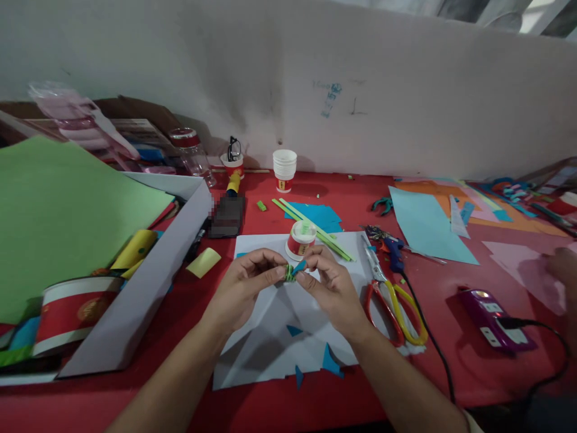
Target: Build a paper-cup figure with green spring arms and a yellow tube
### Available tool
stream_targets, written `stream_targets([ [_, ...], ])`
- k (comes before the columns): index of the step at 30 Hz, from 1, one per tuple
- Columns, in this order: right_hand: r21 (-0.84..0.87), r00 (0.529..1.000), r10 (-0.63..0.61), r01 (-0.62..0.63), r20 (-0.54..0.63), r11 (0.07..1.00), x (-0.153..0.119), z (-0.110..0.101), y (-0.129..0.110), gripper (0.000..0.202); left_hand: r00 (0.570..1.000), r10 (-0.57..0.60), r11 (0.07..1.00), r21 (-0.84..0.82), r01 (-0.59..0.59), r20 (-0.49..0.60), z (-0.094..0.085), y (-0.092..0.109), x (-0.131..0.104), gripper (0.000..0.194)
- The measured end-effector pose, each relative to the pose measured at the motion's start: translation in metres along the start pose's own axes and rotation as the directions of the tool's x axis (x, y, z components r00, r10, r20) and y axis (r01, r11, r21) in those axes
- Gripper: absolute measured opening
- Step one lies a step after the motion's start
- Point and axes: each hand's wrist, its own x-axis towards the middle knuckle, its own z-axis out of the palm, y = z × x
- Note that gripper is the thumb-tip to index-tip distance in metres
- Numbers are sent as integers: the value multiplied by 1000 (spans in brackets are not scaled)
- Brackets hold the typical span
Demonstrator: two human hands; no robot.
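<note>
Forearms (180, 367) — hands (246, 285) (331, 288) at green piece (289, 274) — roomy paper (270, 355), scissors (377, 269) by right edge.

Shows as a small green piece (290, 273), short and chunky, ridged with close light and dark bands. Sits pinched in the fingertips of the left hand (241, 293), above the white sheet (270, 361) and just nearer than the cup (297, 248). To its right, shows as a blue slip (299, 267), narrow and flat-looking. Slants up and rightward into the fingertips of the right hand (332, 293). Appears to meet the green piece at the lower end.
</note>
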Motion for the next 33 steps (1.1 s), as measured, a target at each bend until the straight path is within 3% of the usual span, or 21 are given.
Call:
stream_targets([
  [17,103,997,74,-75,16,992,2,-7,-2,17,999,-9,1000,-25,8,-31,0,0,2,20],
  [23,78,996,91,-91,-1,993,1,-6,3,9,1000,-7,999,-35,7,-9,-1,1,1,19],
  [33,-19,999,3,-3,-44,1000,0,-1,1,5,999,-26,999,-28,27,19,-1,1,0,20],
])
